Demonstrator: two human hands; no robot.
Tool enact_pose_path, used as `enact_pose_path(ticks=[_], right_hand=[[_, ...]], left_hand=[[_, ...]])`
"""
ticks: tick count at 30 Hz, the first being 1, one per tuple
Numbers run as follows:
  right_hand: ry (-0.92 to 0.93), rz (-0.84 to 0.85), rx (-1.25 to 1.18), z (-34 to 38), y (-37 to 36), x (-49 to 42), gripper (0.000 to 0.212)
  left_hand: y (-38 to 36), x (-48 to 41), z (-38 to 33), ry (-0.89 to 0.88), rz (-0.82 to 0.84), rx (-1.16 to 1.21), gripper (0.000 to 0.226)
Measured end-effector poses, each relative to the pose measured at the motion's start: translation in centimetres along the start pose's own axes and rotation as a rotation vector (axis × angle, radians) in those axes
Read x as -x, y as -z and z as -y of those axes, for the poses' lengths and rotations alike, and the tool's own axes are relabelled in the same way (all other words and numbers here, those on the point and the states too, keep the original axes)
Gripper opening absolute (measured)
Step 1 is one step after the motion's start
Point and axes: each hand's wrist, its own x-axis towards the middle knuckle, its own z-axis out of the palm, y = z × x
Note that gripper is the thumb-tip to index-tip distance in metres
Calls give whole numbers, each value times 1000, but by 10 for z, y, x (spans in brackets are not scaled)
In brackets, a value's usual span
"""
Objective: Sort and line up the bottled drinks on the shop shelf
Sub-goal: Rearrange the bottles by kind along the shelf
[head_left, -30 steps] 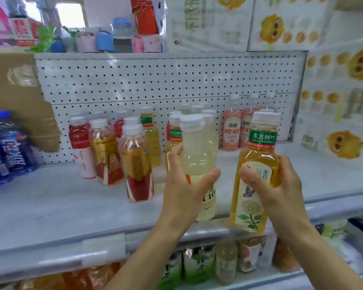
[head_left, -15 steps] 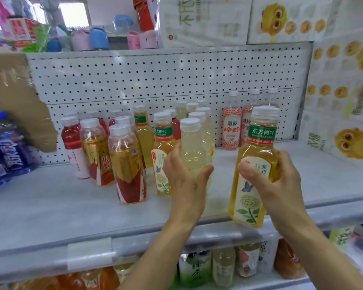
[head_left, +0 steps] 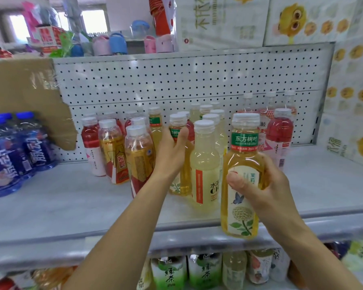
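Amber tea bottle (head_left: 242, 206): upright, clasped by the right hand (head_left: 270, 191), thumb across the label, fingers wrapped behind; held before the shelf (head_left: 50, 206) edge, likely awaiting a slot.
Left hand (head_left: 171, 155): fingers straight, thumb spread, against a matching green-label bottle (head_left: 175, 130); whether they clasp it, I cannot tell.
Pale cloudy bottle (head_left: 204, 164): stands between both hands' fingers, fronting its own row.
Likely aim: gathering matching teas together.

Just left of the pale lemon bottle (head_left: 204, 164), the left hand (head_left: 170, 154) covers most of a green-collared tea bottle (head_left: 177, 130); whether it grips cannot be told. Right of the pale lemon bottle, the right hand (head_left: 268, 189) holds the jasmine tea bottle (head_left: 242, 185), fingertips hidden behind it. Behind the pale lemon bottle, rear bottles (head_left: 205, 108) show only caps. Far left of it, blue bottles (head_left: 13, 151) are cropped.
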Motion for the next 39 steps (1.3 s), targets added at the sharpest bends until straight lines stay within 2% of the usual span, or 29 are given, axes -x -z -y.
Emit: enact_pose_path(ticks=[4, 9, 15, 19, 22, 25, 31, 39], right_hand=[[-39, 81, -12, -2, -7, 5, 43], [-83, 110, -1, -11, -17, 10, 51], [-111, 78, -27, -13, -28, 11, 60], [-119, 72, -20, -10, -41, 19, 61], [-119, 79, -4, -8, -59, 27, 65], [-98, 90, 8, -4, -84, 35, 64], [-64, 128, 31, 8, -150, 56, 74], [-104, 192, -50, 27, -281, 110, 68]], left_hand=[[2, 9, -1, -64, -35, -98, 33], [2, 37, -2, -211, -224, -220, 24], [25, 59, -14, -290, -348, -96, 37], [54, 72, -23, -202, -328, 54, 28], [76, 81, -25, -138, -286, 158, 31], [101, 92, -25, -128, -287, 152, 38], [170, 125, -8, -23, -278, 200, 21], [297, 181, 28, 137, -314, 163, 25]])
